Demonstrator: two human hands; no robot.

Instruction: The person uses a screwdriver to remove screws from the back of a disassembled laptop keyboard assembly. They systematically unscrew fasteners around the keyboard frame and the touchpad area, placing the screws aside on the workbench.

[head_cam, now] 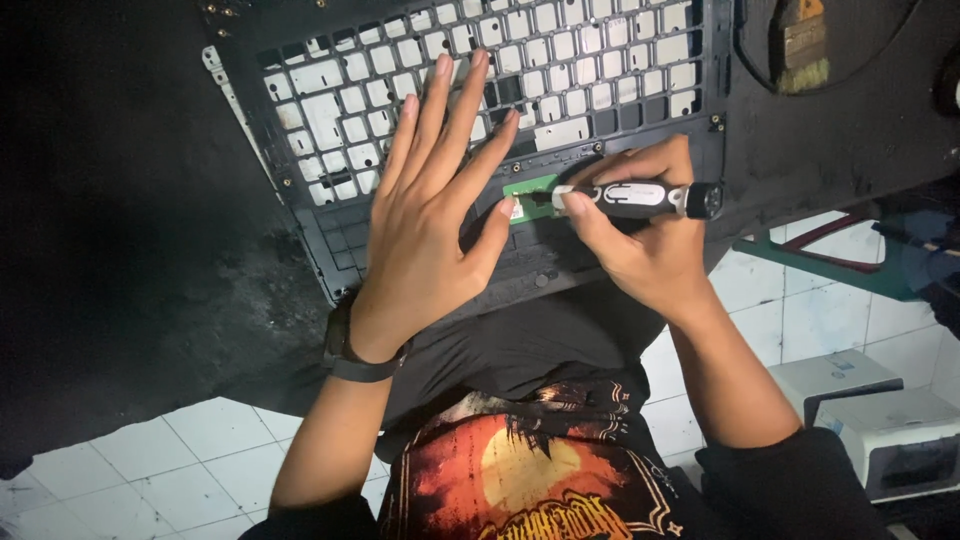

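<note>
Screwdriver [640, 198] in black and white lay gripped in the right hand [645, 235], thumb and curled fingers closed around its handle, the shaft end pointing left toward a small green board [532, 190]. The tip itself was hidden behind the thumb and could not be made out. The board sat in the lower strip of a black frame [330, 235], a laptop top cover turned face down, just below its grid of empty key openings [560, 70] through which a pale surface showed.

The left hand [425, 225] rested flat on the frame with its fingers spread wide and straight, holding nothing, the fingertips lying over the key grid and the thumb tip just beside the left edge of the green board. A black band [355, 362] circled that wrist.

The frame lay on a dark mat [130, 250] that covered the work surface and ran out of view to the left. A brush [800, 45] with a pale handle lay at the top right, well apart from both hands, inside a dark rounded shape.

Below the hands, the person's black shirt [530, 470] with an orange and red print filled the middle of the view. White floor tiles [170, 460] showed under the surface's edge at lower left and right. A white box-shaped device [880, 430] stood on the floor at the right, with a green and red bar frame [830, 255] above it near the surface's edge.
</note>
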